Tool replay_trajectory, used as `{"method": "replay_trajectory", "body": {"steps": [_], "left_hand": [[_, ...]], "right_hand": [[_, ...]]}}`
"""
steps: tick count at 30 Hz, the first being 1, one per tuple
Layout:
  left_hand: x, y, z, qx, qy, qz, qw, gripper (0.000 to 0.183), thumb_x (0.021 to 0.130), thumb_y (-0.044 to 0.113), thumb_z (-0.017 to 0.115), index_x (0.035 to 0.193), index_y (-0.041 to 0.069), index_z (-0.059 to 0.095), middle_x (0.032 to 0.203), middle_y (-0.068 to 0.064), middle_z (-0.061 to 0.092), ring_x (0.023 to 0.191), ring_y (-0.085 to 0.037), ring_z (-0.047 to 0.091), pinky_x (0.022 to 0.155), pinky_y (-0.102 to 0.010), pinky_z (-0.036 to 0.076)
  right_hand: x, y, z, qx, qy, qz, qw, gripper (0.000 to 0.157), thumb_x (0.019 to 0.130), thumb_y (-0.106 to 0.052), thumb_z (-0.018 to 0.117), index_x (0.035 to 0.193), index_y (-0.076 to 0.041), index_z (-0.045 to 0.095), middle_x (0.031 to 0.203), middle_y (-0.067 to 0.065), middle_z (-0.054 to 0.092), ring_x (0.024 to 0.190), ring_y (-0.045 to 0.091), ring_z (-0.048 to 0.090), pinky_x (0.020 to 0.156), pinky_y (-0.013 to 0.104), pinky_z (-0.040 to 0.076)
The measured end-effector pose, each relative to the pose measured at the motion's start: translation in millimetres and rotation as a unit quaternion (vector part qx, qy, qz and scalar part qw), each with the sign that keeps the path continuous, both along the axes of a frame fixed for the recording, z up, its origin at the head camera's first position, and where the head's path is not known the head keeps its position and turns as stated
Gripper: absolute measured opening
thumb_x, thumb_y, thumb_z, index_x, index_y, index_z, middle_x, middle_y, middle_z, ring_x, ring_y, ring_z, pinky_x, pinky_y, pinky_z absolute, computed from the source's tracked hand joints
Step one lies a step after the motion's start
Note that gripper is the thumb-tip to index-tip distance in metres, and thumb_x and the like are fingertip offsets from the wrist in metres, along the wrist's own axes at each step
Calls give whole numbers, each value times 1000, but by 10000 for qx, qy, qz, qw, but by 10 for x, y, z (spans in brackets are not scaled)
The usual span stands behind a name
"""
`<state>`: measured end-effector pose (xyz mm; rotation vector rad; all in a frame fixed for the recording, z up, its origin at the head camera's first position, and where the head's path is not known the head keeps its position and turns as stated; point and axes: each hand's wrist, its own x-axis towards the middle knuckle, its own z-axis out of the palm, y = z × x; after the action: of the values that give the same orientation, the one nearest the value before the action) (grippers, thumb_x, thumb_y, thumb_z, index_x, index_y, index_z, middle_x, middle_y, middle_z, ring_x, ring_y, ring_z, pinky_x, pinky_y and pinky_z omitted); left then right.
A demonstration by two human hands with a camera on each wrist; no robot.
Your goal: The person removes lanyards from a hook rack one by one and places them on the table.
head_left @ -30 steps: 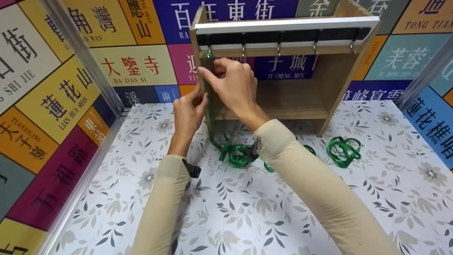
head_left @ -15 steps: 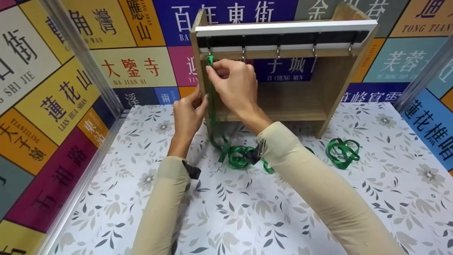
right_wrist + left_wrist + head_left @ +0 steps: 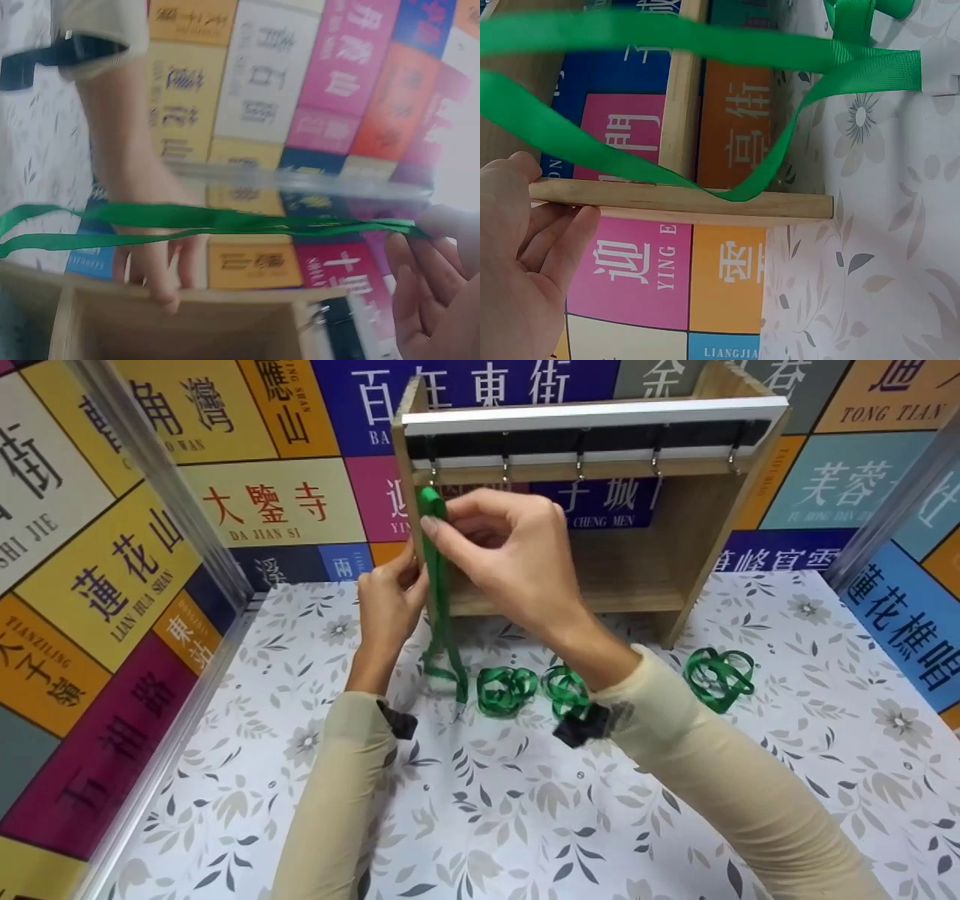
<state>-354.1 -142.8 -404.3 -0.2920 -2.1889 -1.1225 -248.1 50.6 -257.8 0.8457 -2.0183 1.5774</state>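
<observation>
In the head view, my right hand (image 3: 517, 555) pinches the top of a green ribbon lanyard (image 3: 440, 592) between thumb and fingers. The loop's top sits just below and in front of the leftmost metal hook (image 3: 433, 472), apart from it. The lanyard's two strands hang down to a small clip near the tabletop. My left hand (image 3: 390, 604) grips the edge of the left side panel (image 3: 682, 195) of a wooden rack (image 3: 630, 574), fingers and thumb on either side. In the right wrist view, the lanyard (image 3: 202, 219) stretches across from my right hand (image 3: 439, 292).
Several hooks line the rack's black-and-white front bar (image 3: 592, 439). On the floral tabletop (image 3: 480, 810) lie three coiled green lanyards, at the left (image 3: 504, 690), middle (image 3: 564, 690) and right (image 3: 718, 679). Walls with coloured sign panels (image 3: 270, 502) stand behind and at both sides.
My right hand has drawn the lanyard's loop off the leftmost hook, down and toward me; the hand has shifted slightly right. My left hand keeps its grip on the rack's side panel.
</observation>
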Motion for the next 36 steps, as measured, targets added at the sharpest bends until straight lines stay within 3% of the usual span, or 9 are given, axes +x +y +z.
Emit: {"method": "replay_trajectory", "body": {"steps": [8, 14, 17, 21, 26, 29, 31, 34, 36], "left_hand": [[11, -13, 6, -54, -13, 40, 10000, 43, 102, 26, 76, 144, 16, 71, 117, -13, 82, 106, -20, 81, 89, -38, 69], [24, -15, 19, -2, -226, 56, 9997, 44, 103, 28, 75, 144, 14, 71, 124, -13, 80, 109, -21, 81, 92, -37, 68], [28, -14, 25, -37, -238, 81, 9997, 44, 104, 29, 75, 145, 15, 70, 124, -13, 80, 109, -22, 81, 92, -37, 68], [21, -7, 24, -67, -176, 76, 9998, 43, 104, 29, 74, 145, 15, 71, 122, -14, 80, 108, -21, 81, 91, -36, 68], [19, -1, 16, -46, -177, 87, 9998, 42, 103, 28, 75, 143, 14, 72, 122, -13, 81, 108, -21, 81, 92, -35, 68], [18, 0, 18, -18, -201, 99, 9997, 42, 103, 28, 75, 143, 14, 72, 122, -13, 80, 109, -21, 81, 92, -35, 67], [16, 1, 15, 4, -197, 98, 9998, 42, 103, 28, 75, 142, 14, 73, 122, -13, 80, 109, -21, 81, 92, -36, 67], [4, 1, 1, -60, -91, 129, 9999, 38, 103, 28, 75, 138, 14, 76, 118, -12, 82, 105, -20, 82, 90, -36, 68], [-5, 3, 3, -97, -20, 133, 9999, 36, 103, 28, 74, 136, 13, 77, 115, -12, 83, 102, -19, 82, 88, -36, 69]], "right_hand": [[415, 498, -72, 446, 62, 1421, 9888, 9, 94, -8, 84, 103, -7, 84, 94, 0, 84, 66, 17, 73, 57, 29, 61], [561, 964, -171, 1188, 564, 2761, 9521, 14, 88, 4, 83, 99, -5, 83, 89, 8, 83, 64, 9, 71, 55, 22, 59], [575, 1206, -225, 1259, 670, 3011, 9429, 20, 85, 11, 82, 100, -2, 83, 89, 9, 84, 67, 9, 74, 60, 21, 62], [546, 1569, -317, 854, 419, 2942, 9510, 27, 81, 22, 76, 101, 5, 80, 91, 8, 83, 70, 11, 75, 62, 21, 62], [525, 1975, -406, 458, -64, 2454, 9683, 26, 81, 29, 69, 99, 12, 76, 88, 6, 81, 69, 12, 75, 59, 19, 60], [548, 2085, -418, 539, -288, 1712, 9833, 24, 84, 28, 68, 100, 12, 77, 85, 7, 80, 65, 12, 74, 53, 18, 57], [568, 2079, -425, 806, -353, 853, 9925, 21, 89, 21, 72, 102, 6, 79, 86, 5, 81, 65, 13, 75, 54, 19, 58], [601, 1986, -475, 1081, -503, -237, 9926, 18, 93, 11, 77, 105, -1, 82, 90, 4, 83, 66, 14, 77, 58, 21, 62], [622, 1895, -542, 1022, -525, -443, 9924, 18, 93, 8, 79, 106, -3, 83, 96, 6, 84, 70, 16, 79, 64, 25, 65]]}}
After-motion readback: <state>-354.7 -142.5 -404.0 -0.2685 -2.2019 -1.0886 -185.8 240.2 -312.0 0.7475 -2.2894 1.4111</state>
